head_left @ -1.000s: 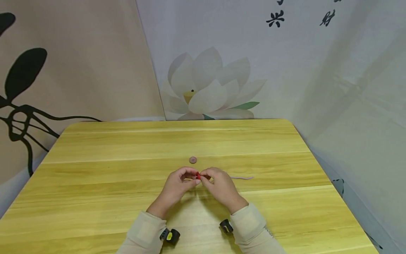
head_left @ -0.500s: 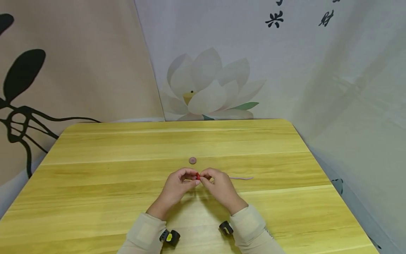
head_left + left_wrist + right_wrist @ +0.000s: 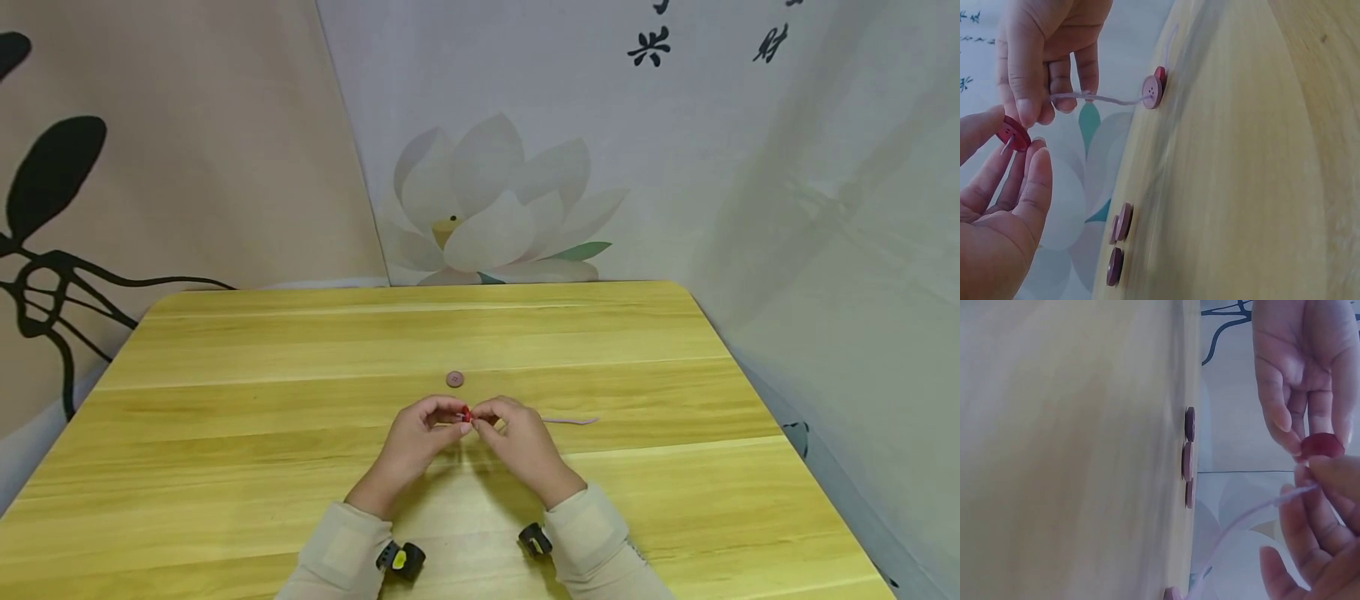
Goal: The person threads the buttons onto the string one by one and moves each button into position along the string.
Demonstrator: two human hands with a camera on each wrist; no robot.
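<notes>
Up off the table, my left hand (image 3: 420, 432) pinches a red button (image 3: 1014, 133) between thumb and fingers. A short string tip pokes out of the button's face in the left wrist view. My right hand (image 3: 521, 432) meets it from the other side, thumb and forefinger pinching the pale lilac string (image 3: 1097, 98) right at the button. From there the string runs down to a threaded pink button (image 3: 1152, 92) standing on the table, with another red button (image 3: 1160, 74) against it. The string's tail (image 3: 573, 421) lies to the right of my right hand.
Loose buttons lie on the wooden table (image 3: 262, 467): a mauve one (image 3: 454, 379) beyond my hands, and a dark one (image 3: 1190, 424) and two pinkish ones (image 3: 1188, 461) in the right wrist view. A printed curtain (image 3: 510, 192) hangs behind the table.
The red button and my left fingertips have shifted very slightly to the left. Both hands otherwise keep their places, and the button and string on the table have not moved.
</notes>
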